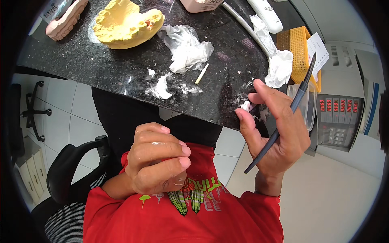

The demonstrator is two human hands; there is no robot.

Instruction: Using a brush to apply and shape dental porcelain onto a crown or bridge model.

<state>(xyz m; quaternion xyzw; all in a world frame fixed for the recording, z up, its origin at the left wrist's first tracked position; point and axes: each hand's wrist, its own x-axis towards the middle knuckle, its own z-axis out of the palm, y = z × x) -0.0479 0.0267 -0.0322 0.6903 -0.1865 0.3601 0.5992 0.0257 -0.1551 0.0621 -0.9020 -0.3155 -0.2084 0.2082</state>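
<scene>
My right hand (279, 129) has a slim dark brush (270, 139) lodged across it between the fingers, its pointed tip up and to the right. Between that hand's thumb and fingertips shows a small white tooth-like piece (245, 106), by the counter's front edge. My left hand (159, 158) hovers in front of my red shirt, its wet-looking fingers half bent and slightly apart. Nothing is visible in it, though its palm is hidden. On the counter (117, 73) lie white paste or powder smears (162, 88), a short pale stick (201, 74) and crumpled tissue (188, 50).
A yellow dental cast (125, 26) and a pink one (67, 20) stand at the far left. A grey hose (247, 28), more tissue (279, 69), a yellow woven basket (298, 48) and a clear box (310, 105) line the right, beside a machine with red digits (338, 117).
</scene>
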